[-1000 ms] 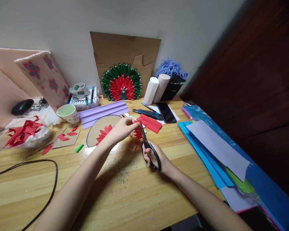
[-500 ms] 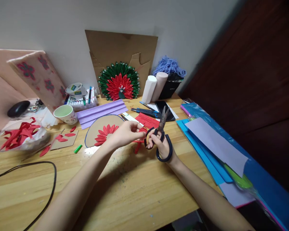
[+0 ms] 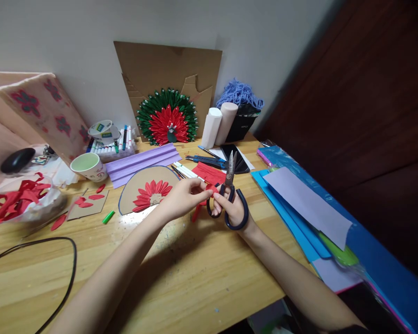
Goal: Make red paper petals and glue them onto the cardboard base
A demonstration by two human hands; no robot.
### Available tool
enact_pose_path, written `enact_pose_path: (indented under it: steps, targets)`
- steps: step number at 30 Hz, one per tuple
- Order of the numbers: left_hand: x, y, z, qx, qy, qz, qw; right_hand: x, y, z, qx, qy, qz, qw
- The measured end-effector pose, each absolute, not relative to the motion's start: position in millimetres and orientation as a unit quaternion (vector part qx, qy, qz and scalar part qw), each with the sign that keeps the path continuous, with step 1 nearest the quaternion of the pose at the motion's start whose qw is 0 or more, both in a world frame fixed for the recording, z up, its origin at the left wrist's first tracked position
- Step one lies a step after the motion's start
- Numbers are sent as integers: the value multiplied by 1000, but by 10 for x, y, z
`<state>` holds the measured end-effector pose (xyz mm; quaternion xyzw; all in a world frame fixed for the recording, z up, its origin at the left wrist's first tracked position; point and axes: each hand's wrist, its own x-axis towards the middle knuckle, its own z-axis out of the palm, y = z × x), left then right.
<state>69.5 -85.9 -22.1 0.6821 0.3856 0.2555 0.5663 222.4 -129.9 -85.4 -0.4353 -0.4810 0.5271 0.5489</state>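
My left hand (image 3: pixel 184 197) pinches a small red paper piece (image 3: pixel 212 189) over the wooden table (image 3: pixel 181 278). My right hand (image 3: pixel 231 208) grips black-handled scissors (image 3: pixel 231 192) through the finger loops, blades closed and pointing up, and its fingertips also touch the red piece. Both hands meet at the paper. A red scrap (image 3: pixel 196 213) lies on the table just below them. Behind my left hand lies a half-round cardboard piece (image 3: pixel 144 185) with red petals (image 3: pixel 152 192) glued on it.
A folded red paper (image 3: pixel 212 173), phone (image 3: pixel 237 157), blue cutters (image 3: pixel 205 160) and lilac pleated paper (image 3: pixel 142 161) lie behind. A bowl of red scraps (image 3: pixel 19 199), cup (image 3: pixel 88 166) and black cable (image 3: pixel 35 264) are at left. Blue and lilac sheets (image 3: pixel 310 204) cover the right.
My right hand has turned the scissors from cutting at the red paper to blades pointing up and closed. Both hands now pinch the red piece together. The view has shifted slightly right.
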Motion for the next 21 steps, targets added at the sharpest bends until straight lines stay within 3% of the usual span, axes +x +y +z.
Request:
enact_pose_path:
  steps: [6, 13, 21]
  targets:
    - [758, -851, -326, 586, 386, 299, 647, 2183, -1303, -767, -426, -437, 575, 545]
    - [760, -850, -257, 548, 471, 403, 562, 2126, -1366, -771, -399, -393, 698, 446]
    - [753, -855, -350, 581, 495, 481, 432, 2018, -1475, -893, -424, -447, 674, 408]
